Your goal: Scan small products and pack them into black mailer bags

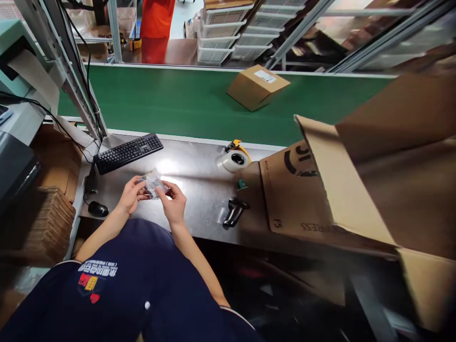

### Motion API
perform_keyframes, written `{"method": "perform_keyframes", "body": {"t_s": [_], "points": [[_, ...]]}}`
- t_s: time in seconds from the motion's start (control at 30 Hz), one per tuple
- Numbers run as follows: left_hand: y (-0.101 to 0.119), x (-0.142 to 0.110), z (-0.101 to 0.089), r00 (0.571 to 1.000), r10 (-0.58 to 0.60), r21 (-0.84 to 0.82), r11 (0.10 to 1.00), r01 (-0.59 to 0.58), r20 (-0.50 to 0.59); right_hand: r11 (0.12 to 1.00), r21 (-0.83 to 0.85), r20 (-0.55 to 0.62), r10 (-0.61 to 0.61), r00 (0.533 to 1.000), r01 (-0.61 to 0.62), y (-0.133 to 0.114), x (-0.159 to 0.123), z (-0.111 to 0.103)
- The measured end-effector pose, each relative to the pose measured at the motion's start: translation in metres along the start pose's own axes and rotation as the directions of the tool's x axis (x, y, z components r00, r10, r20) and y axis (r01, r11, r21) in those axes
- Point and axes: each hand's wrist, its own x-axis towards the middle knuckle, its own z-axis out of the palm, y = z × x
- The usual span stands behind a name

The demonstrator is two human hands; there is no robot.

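Both hands hold a small clear plastic packet [153, 183] above the metal table [199, 190]. My left hand [131, 194] pinches its left edge, and my right hand [173, 202] grips the right side with thumb and fingers. Printing or a label seems to show on the packet, but I cannot read it or make out what is inside. Behind my hands lies a black keyboard [130, 152]. A black mouse [98, 209] rests to the left of my left hand. Farther right on the table is a black handheld scanner [235, 212].
A tape dispenser with a clear roll [235, 159] stands near the table's back edge. To the right is a large open cardboard box [295, 190]. A closed carton [258, 85] sits on the green conveyor [160, 99]. Flat cardboard [50, 223] is stacked at left.
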Motion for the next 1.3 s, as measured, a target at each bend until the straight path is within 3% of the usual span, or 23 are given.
{"method": "perform_keyframes", "body": {"t_s": [0.13,0.2,0.23,0.3,0.37,0.4,0.47,0.53,0.6,0.7,0.77,0.87,1.0,1.17,1.3], "points": [[0.003,0.002,0.0,0.991,0.136,-0.039,0.99,-0.135,0.02,0.993,0.023,-0.014,-0.116,0.993,0.116,-0.005,-0.002,0.004],[0.009,0.002,-0.004,0.981,0.187,-0.048,0.982,-0.185,0.047,0.96,-0.016,-0.013,-0.281,0.96,0.281,-0.006,-0.002,0.003],[0.012,0.001,-0.007,0.979,0.191,-0.058,0.981,-0.187,0.069,0.916,-0.058,-0.012,-0.398,0.917,0.397,-0.007,-0.001,0.001],[0.02,-0.001,-0.012,0.979,0.129,-0.091,0.989,-0.116,0.159,0.765,-0.158,-0.012,-0.633,0.774,0.624,-0.008,0.002,-0.001],[0.026,-0.004,-0.017,0.963,0.019,-0.083,0.997,0.003,0.268,0.599,-0.24,0.0,-0.787,0.618,0.764,-0.008,0.005,-0.004],[0.028,-0.005,-0.018,0.956,-0.013,-0.054,0.998,0.031,0.294,0.539,-0.267,0.009,-0.828,0.561,0.799,-0.007,0.007,-0.005],[0.029,-0.006,-0.018,0.962,0.008,0.016,1.0,-0.012,0.274,0.482,-0.29,0.04,-0.857,0.514,0.827,-0.005,0.007,-0.007],[0.028,-0.004,-0.016,0.97,0.108,0.075,0.989,-0.127,0.218,0.513,-0.266,0.081,-0.832,0.549,0.816,-0.003,0.004,-0.008],[0.025,-0.001,-0.014,0.963,0.196,0.112,0.969,-0.218,0.183,0.65,-0.204,0.054,-0.739,0.672,0.732,-0.002,-0.002,-0.008],[0.023,0.003,-0.013,0.948,0.274,0.15,0.943,-0.299,0.165,0.922,-0.017,-0.082,-0.387,0.919,0.387,-0.006,-0.009,-0.004],[0.023,0.004,-0.014,0.938,0.302,0.169,0.929,-0.33,0.171,0.984,0.138,-0.075,-0.104,0.992,0.113,-0.012,-0.009,-0.002],[0.024,0.004,-0.015,0.931,0.323,0.194,0.915,-0.353,0.17,0.948,0.298,0.019,0.116,0.993,-0.116,-0.024,-0.003,-0.001],[0.026,0.004,-0.017,0.964,0.222,0.214,0.944,-0.25,0.145,0.888,0.395,0.087,0.217,0.972,-0.234,-0.036,0.003,-0.003],[0.029,0.004,-0.019,0.987,0.104,0.337,0.931,-0.141,0.126,0.95,0.282,0.032,0.129,0.991,-0.132,-0.044,0.006,-0.003],[0.029,0.005,-0.019,0.999,0.025,0.428,0.903,-0.039,0.037,0.994,0.065,0.148,0.081,0.986,-0.091,-0.053,0.011,-0.006]]}}
